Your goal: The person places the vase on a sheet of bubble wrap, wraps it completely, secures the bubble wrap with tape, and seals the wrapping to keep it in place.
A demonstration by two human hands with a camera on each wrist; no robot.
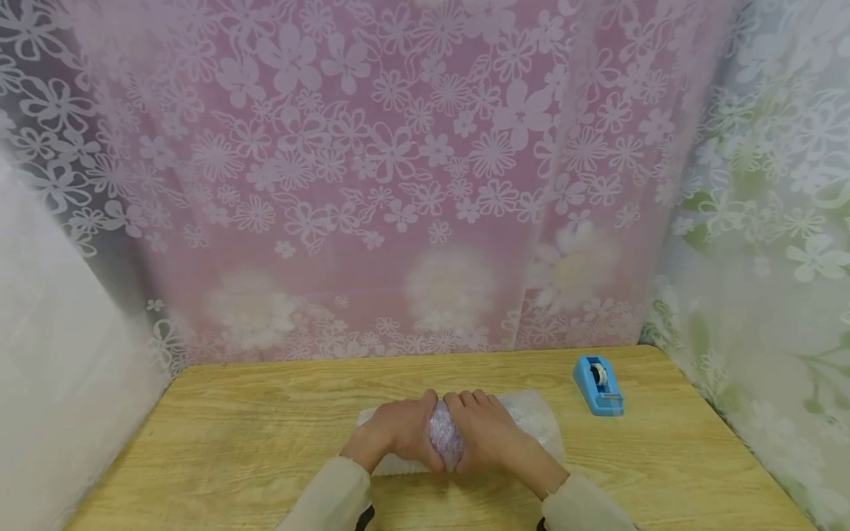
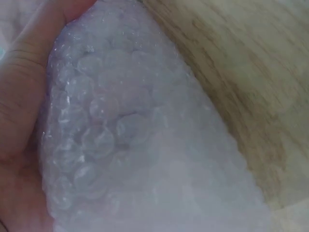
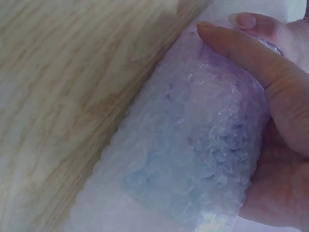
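Observation:
A purplish object wrapped in clear bubble wrap point(image 1: 446, 435) is held between both hands, low over the middle of the table. My left hand point(image 1: 406, 431) grips it from the left, and my right hand point(image 1: 488, 434) grips it from the right. Bubble wrap point(image 1: 539, 419) extends out flat on both sides beneath the hands. In the left wrist view the thumb lies along the bulging wrap point(image 2: 120, 121). The right wrist view shows the right thumb on top of the wrap point(image 3: 193, 130), with a fingertip of the other hand close by. What is inside cannot be made out.
A blue tape dispenser point(image 1: 599, 386) with a roll of tape stands at the back right of the wood-grain table point(image 1: 252, 435). Flowered curtains point(image 1: 398, 184) hang behind the table and at its sides.

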